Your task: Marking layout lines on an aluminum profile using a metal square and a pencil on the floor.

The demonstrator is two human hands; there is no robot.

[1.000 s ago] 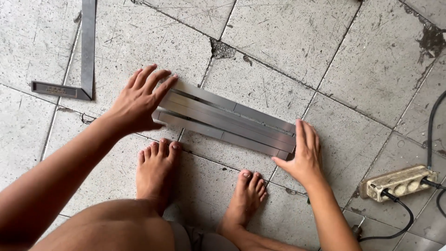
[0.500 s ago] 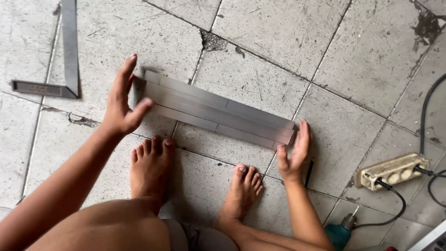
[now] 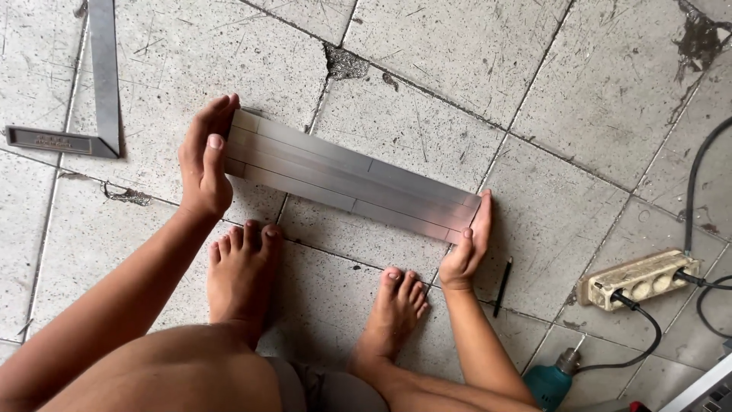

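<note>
Several long grey metal strips (image 3: 347, 180) lie side by side on the tiled floor, running from upper left to lower right. My left hand (image 3: 204, 162) stands on edge against their left ends, palm pressed to them. My right hand (image 3: 468, 246) stands the same way against their right ends. The strips are squeezed between both palms. My two bare feet (image 3: 241, 267) rest on the tiles just below the strips.
A metal try square (image 3: 103, 84) lies at the upper left. A black pencil (image 3: 502, 286) lies right of my right hand. A beige power strip (image 3: 640, 278) with black cables sits at right; a teal drill (image 3: 553, 379) is at the bottom.
Both hands turned from lying flat on the strips to standing on edge against the ends, pushing the strips into an even bundle.
</note>
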